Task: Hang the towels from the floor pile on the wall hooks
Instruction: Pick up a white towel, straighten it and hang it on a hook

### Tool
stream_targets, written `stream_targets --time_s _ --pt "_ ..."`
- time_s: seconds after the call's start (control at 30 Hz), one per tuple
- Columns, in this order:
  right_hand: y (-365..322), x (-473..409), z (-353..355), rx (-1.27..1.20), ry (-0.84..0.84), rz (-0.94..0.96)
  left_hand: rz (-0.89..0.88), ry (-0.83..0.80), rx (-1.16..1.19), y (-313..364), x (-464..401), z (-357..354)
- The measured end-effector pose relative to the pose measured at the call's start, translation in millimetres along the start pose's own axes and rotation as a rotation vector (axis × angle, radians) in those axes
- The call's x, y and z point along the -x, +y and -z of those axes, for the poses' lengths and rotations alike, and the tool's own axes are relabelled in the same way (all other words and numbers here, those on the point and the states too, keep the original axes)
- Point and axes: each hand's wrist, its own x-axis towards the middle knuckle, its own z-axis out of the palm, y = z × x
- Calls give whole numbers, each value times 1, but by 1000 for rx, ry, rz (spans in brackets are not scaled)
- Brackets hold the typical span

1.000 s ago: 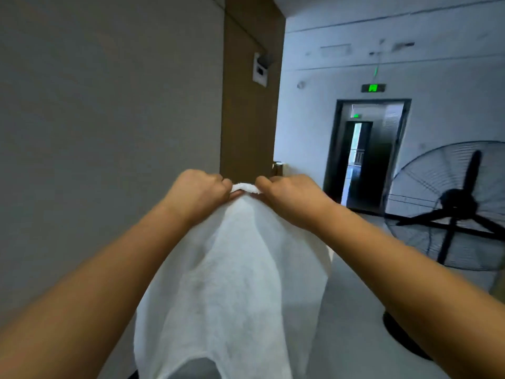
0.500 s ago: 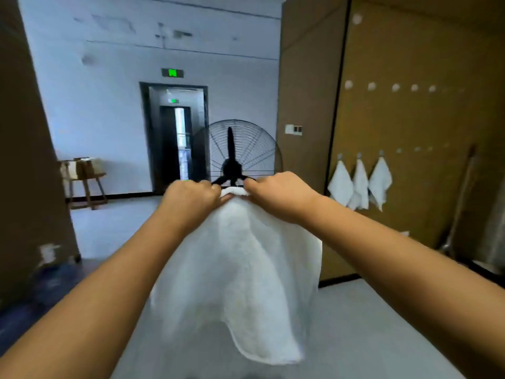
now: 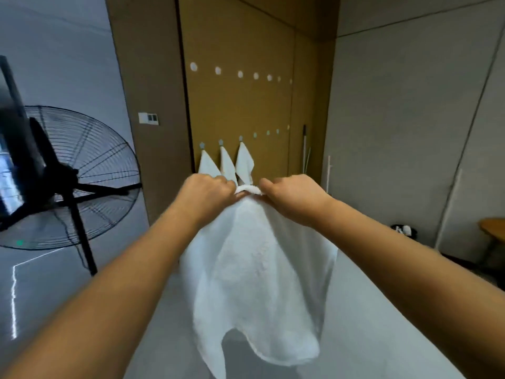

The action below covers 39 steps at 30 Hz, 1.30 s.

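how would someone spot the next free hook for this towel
Find the brown wall panel behind the fan. Three white towels hang in its lower row of hooks. The free hook is the pale dot right of the third towel, the nearest bare one.

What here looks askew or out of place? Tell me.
Nothing stands out. Three white towels hang side by side on the lower row of wall hooks on the brown panel. The left hand and right hand grip the white terry towel, which drapes freely.

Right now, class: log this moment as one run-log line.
left hand: grips towel | right hand: grips towel | hung towels: three | next free hook: ahead | phase: carrying
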Motion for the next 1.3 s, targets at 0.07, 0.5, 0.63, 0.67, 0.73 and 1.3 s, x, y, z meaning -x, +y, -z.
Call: stream_targets --time_s 0.07,0.5,0.63,0.67,0.73,1.3 --pt "20 -8 -20 30 -31 -38 -8 41 58 7 -14 -35" --pt "135 -159 -137 0 -73 -177 -16 128 101 -59 -100 -263" --pt "170 -182 -183 8 -111 -206 -24 56 148 -53 -119 -314" --pt "180 -188 -196 5 -113 -215 -28 53 155 -51 -123 -329" --pt "201 -201 -221 -9 -114 -221 -27 50 161 -46 -133 -357" --pt "468 -305 -403 48 -23 -80 139 7 198 2 -303 -621"
